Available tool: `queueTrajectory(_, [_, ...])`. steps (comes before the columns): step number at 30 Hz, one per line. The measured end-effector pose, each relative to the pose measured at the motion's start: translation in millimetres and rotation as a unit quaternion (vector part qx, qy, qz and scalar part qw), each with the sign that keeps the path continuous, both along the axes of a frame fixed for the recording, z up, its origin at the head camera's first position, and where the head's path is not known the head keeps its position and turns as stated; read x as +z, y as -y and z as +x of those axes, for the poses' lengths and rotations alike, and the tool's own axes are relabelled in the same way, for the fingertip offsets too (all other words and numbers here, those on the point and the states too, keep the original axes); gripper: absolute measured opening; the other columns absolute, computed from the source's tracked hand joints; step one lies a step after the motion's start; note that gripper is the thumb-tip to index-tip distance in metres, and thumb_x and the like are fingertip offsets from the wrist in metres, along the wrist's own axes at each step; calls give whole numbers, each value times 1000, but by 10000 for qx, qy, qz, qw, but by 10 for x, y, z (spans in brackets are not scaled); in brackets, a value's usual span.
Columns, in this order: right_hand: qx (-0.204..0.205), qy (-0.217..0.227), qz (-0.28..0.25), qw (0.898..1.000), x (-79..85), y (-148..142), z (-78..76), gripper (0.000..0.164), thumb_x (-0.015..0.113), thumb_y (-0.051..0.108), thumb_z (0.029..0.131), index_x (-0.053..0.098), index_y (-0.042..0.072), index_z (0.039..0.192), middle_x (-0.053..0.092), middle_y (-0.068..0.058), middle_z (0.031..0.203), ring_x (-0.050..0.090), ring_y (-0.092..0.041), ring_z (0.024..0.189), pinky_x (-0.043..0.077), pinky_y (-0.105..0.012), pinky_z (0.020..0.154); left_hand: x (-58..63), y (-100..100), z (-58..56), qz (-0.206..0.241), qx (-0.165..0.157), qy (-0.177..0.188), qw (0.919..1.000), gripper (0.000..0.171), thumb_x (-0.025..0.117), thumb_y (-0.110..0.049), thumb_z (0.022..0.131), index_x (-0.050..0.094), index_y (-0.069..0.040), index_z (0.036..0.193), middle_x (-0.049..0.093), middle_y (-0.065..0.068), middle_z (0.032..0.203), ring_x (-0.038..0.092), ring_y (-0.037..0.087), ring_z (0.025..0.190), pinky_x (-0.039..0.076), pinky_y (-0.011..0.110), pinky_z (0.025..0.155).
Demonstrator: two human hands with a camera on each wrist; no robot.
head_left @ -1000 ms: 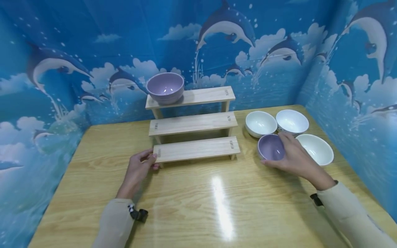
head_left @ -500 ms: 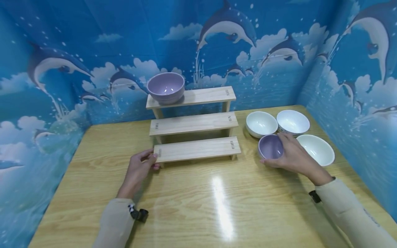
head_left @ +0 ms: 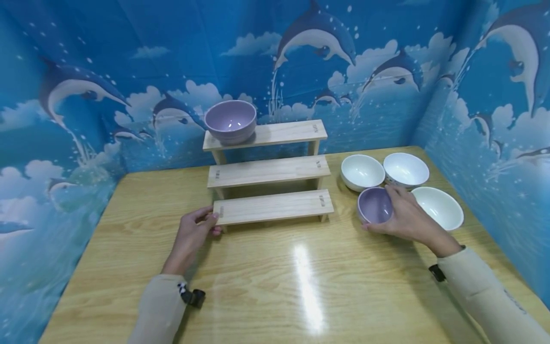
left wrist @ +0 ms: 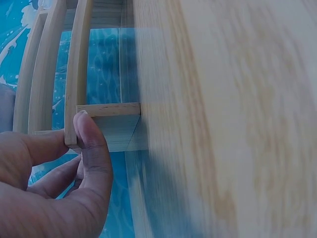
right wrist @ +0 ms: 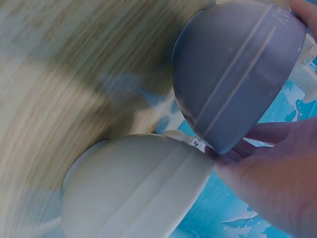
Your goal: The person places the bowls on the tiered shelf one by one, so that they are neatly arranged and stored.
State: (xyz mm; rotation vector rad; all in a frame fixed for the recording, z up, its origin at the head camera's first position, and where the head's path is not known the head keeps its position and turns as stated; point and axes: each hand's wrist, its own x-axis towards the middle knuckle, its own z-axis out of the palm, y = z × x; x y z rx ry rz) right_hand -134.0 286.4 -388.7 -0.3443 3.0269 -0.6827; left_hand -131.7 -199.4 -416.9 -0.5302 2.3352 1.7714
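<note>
1. Pale wood forms the three-step rack (head_left: 272,206) by the far edge of the wooden desk (head_left: 258,277). From the head view, I see the person's left hand (head_left: 193,236) pinching the left end of its lowest step.
2. Also in the head view, the right hand (head_left: 404,217) spans a small, round, glossy purple bowl (head_left: 373,206), right of the rack, towards the desk's right edge. Three round, glossy white bowls (head_left: 362,173) cluster beside it, near the far right corner. A large, round, glossy purple bowl (head_left: 230,122) stands upright at the left end of the top step.
3. Left wrist view: thumb and fingers nearly close, gripping the step's end between them.
4. Right wrist view: fingers part-open across the small bowl, holding its rim; one white bowl is just beside. Whether the held bowl's foot touches the desk, I cannot tell.
</note>
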Motion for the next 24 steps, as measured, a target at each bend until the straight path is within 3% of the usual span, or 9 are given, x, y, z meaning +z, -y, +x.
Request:
queueTrajectory(18, [-44,-175,-61,9998,-37,45,12,124,92,49,64,29,-18,148,31,-44,145,36,-61,125,47,-75,91,2,-2,-11,-47,71,19,10000,49,57,-14,105,44,-3,151,55,18,126,69,13,83,64,25,79])
queueTrajectory(24, [-163,-183,-50,9997,28,34,53,129,93,51,64,26,-15,151,29,-44,147,35,-61,126,46,-77,89,9,-4,-12,-29,55,42,10000,48,56,-14,105,44,-3,151,54,18,126,69,14,83,64,24,79])
